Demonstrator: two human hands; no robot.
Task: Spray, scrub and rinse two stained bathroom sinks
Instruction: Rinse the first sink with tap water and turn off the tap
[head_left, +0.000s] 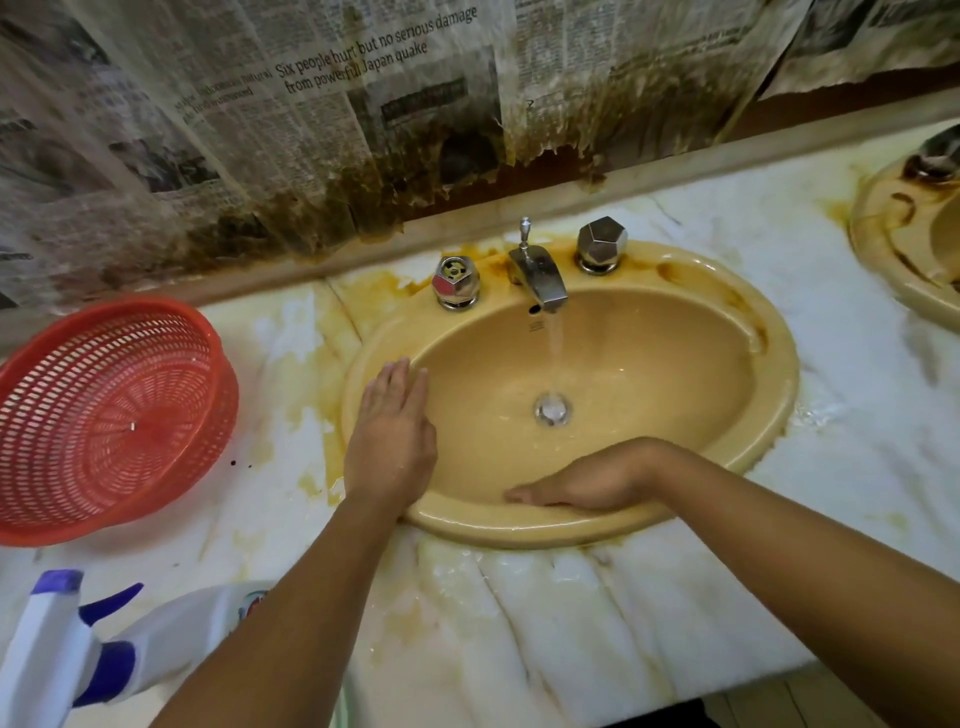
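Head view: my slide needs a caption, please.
Left hand and right hand rest on the stained sink while its faucet runs.

one head view, steep and close

the head-worn wide-angle camera looks forward and down from close above the counter (571, 597). the sink (776, 374) fills the frame's centre; the papered wall (260, 130) crosses the top.

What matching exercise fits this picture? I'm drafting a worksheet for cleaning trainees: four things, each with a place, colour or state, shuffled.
Things:
1. basket
2. spray bottle
3. faucet
4. left hand

Descriptions:
A. flat on the left rim of the sink
B. running water
C. red, on the counter left of the sink
D. white and blue, nearest the camera

Pairs: 1-C, 2-D, 3-B, 4-A
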